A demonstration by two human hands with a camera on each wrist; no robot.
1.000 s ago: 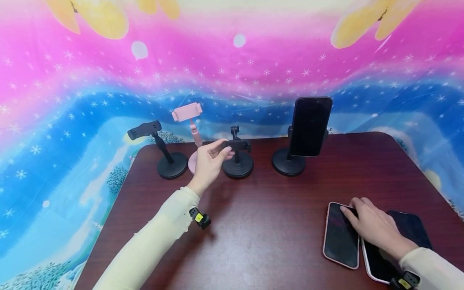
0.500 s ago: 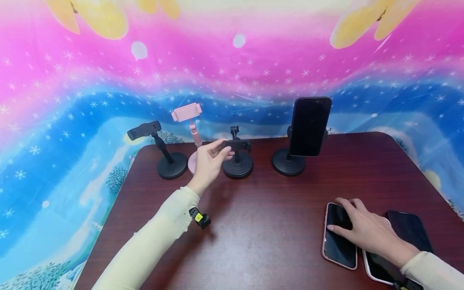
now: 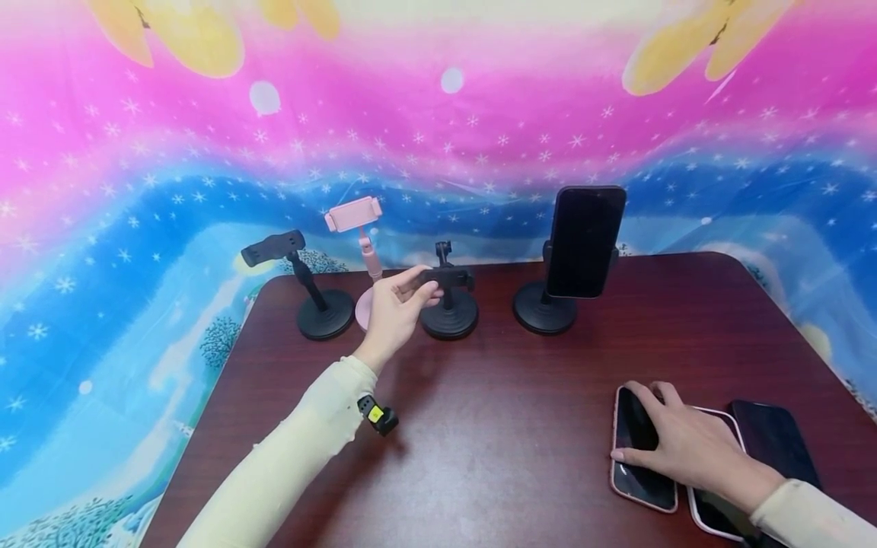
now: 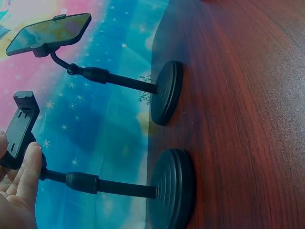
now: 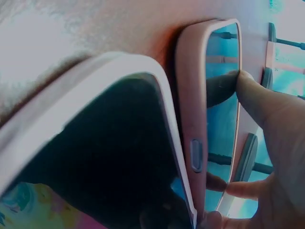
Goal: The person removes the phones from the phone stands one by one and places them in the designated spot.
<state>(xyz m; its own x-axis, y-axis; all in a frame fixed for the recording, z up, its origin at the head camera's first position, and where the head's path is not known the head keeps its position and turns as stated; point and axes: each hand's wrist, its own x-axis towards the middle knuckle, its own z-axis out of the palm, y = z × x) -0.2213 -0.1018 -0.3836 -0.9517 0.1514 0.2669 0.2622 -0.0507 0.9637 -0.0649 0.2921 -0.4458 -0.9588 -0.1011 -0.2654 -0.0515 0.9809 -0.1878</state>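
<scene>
My left hand (image 3: 393, 312) pinches the black phone clamp (image 3: 454, 277) of a desk phone stand between thumb and fingers. That stand's round base (image 3: 449, 326) rests on the table, and in the left wrist view the clamp (image 4: 23, 129) holds no phone. At the right, my right hand (image 3: 695, 449) grips a smartphone in a pink case (image 3: 632, 428), its thumb on the left edge and fingers at the top. In the right wrist view the thumb and fingertips meet the rim of this phone (image 5: 190, 86). A white-edged phone (image 3: 714, 508) lies partly under the hand.
A black stand (image 3: 327, 313) and a pink stand (image 3: 370, 255) stand at the left. Another black stand (image 3: 546, 308) carries an upright phone (image 3: 588, 242). A dark phone (image 3: 777, 438) lies at the right of the table (image 3: 521, 426). Behind hangs a patterned cloth (image 3: 438, 152).
My right hand spreads over the pink-cased phone, its thumb moving to the left edge, and now grips it. The phone has shifted slightly. My left hand stays on the clamp.
</scene>
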